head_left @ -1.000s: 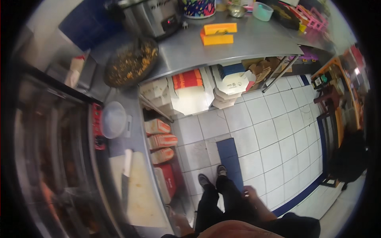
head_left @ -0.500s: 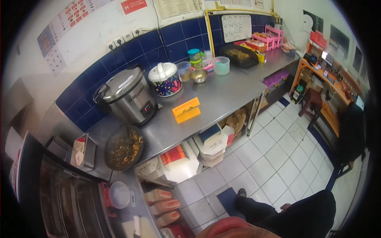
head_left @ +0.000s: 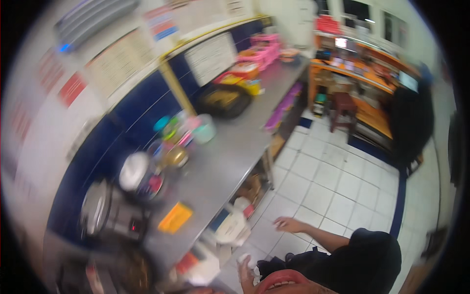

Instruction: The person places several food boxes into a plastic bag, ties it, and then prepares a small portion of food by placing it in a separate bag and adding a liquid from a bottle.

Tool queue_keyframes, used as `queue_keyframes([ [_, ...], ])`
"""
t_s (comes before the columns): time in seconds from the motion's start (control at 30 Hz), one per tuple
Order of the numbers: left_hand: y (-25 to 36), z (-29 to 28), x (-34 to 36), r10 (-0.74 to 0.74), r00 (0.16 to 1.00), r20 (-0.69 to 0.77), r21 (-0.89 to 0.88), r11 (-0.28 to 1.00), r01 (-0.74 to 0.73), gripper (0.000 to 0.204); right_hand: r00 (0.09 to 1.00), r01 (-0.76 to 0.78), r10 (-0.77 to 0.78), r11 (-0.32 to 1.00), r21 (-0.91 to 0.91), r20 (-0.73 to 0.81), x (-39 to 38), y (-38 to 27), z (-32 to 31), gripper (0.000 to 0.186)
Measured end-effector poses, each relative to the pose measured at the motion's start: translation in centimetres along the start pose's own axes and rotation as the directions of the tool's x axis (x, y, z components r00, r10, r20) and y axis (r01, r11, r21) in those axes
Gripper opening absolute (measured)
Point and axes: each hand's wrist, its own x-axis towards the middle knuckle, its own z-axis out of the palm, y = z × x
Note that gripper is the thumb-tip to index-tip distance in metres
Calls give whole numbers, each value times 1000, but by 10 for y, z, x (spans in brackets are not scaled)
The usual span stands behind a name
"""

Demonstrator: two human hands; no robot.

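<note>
Reader: Where are the hands?

Describer: Both are low in a blurred head view of a kitchen. The right hand (head_left: 290, 225) reaches in over the white tiled floor (head_left: 313, 183), its forearm coming from about 4 o'clock. The left hand (head_left: 246, 277) lies toward 7 or 8 o'clock from it, well apart, close to the lower edge.

Reader: Is anything held?

Describer: The right hand's fingers are loosely spread, with nothing visible in them. At the left fingers is a small white item (head_left: 243, 257). Blur hides whether they close on it or merely overlap it in view, so I cannot tell how far open that hand is.

Reader: Which way does the item lie?

Describer: At the 12 o'clock end of the left hand, against the fingers in view, and toward 7 or 8 o'clock from the right hand. The left is clearly the nearer. Its long axis is too smeared to read.

Reader: And around them?

Describer: A white carton (head_left: 232, 227) sits under the steel counter (head_left: 223, 147), at 11 o'clock from the left hand and 9 o'clock from the right. On the counter, toward 10 o'clock from the left hand, is a folded orange-yellow card (head_left: 175, 218).
</note>
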Motion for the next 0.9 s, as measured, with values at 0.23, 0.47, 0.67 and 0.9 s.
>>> queue_keyframes([
  [0.23,73,195,96,6,906,423,-133,989,56,42,993,104,-108,991,-89,-41,64,-99,-25,77],
  [0.47,180,241,203,-42,777,628,-131,978,159,39,922,-205,369,722,661,-117,162,-146,-94,59],
  [0.67,231,288,251,-204,744,637,339,940,-33,46,889,-88,166,977,195,-427,250,-162,-127,50],
  [0.9,273,284,292,60,950,307,-182,983,-3,49,885,273,-407,847,-456,-227,436,-201,-186,59],
])
